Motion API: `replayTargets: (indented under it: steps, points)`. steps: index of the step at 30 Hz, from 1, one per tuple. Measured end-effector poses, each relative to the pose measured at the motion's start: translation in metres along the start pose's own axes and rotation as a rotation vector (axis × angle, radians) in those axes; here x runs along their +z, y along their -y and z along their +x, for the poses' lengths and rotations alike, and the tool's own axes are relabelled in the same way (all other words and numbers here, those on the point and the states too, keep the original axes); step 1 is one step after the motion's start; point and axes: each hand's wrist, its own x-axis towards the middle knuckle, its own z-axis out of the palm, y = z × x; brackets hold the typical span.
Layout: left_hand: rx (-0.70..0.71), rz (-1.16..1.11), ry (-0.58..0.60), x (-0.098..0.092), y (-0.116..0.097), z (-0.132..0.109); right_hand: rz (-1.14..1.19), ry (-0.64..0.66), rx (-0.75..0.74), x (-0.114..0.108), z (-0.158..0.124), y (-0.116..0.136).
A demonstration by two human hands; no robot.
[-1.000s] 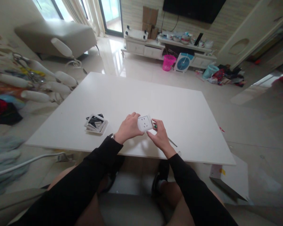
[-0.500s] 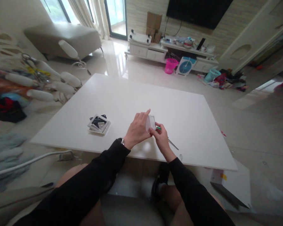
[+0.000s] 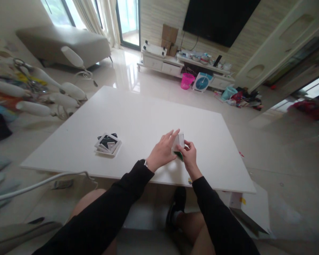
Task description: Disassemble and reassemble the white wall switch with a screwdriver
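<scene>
My left hand (image 3: 162, 150) and my right hand (image 3: 190, 156) meet above the white table (image 3: 149, 117). Between them is a small white box-like piece (image 3: 181, 138), possibly a switch or socket part, held upright. The left fingers are on its left side, and the right thumb and fingers pinch its lower right. Something green (image 3: 179, 155) shows just below the piece, between the hands; what it is I cannot make out. To the left, apart from both hands, lies a stack of white square frames (image 3: 117, 146) with a dark plate (image 3: 114, 135) among them.
A small blue and yellow object (image 3: 190, 181) is at the table's front edge near my right wrist. A white box (image 3: 255, 205) stands on the floor at the right. On the left are a lamp with white shades (image 3: 33, 108) and a white hose (image 3: 42, 183).
Both hands and the white piece appear farther right, partly because the view has shifted. The thin metal rod seen beside my right wrist is out of sight now. More of the green thing shows.
</scene>
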Motion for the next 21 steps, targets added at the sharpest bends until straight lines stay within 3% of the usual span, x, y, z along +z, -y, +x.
replayTargets:
  steps: [6, 12, 15, 21]
  points:
    - [0.02, -0.036, 0.091, -0.001, 0.001, 0.002, -0.56, -0.352, -0.022, -0.066, 0.036, -0.025]
    - [-0.048, -0.041, 0.137, -0.014, 0.003, 0.001, -0.845, -0.452, 0.148, -0.127, 0.045, -0.062]
    - [-0.051, -0.038, 0.15, -0.021, 0.003, 0.0, -0.879, -0.462, 0.164, -0.138, 0.046, -0.069]
    - [-0.036, -0.034, 0.108, -0.031, 0.002, -0.004, -0.933, -0.467, 0.146, -0.14, 0.055, -0.08]
